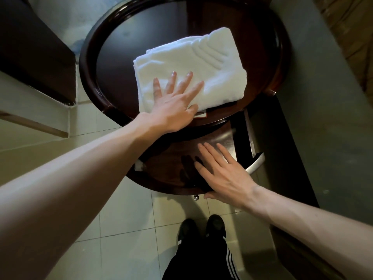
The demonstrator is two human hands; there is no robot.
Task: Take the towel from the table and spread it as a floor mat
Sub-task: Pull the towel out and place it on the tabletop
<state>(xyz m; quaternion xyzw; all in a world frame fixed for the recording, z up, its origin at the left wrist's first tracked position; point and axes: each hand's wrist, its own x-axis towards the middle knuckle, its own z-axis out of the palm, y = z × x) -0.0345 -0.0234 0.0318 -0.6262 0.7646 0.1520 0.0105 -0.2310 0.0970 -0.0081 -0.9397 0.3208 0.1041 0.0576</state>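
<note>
The left hand (173, 110) rests on the towel (201, 61), fingers (171, 83) spread flat; right hand (228, 178) outstretched, holding nothing.

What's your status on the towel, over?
Left hand open, flat on folded white terry towel. Right hand open, over lower shelf of round dark wooden table. Towel unlifted; small card pokes out under its near edge.
</note>
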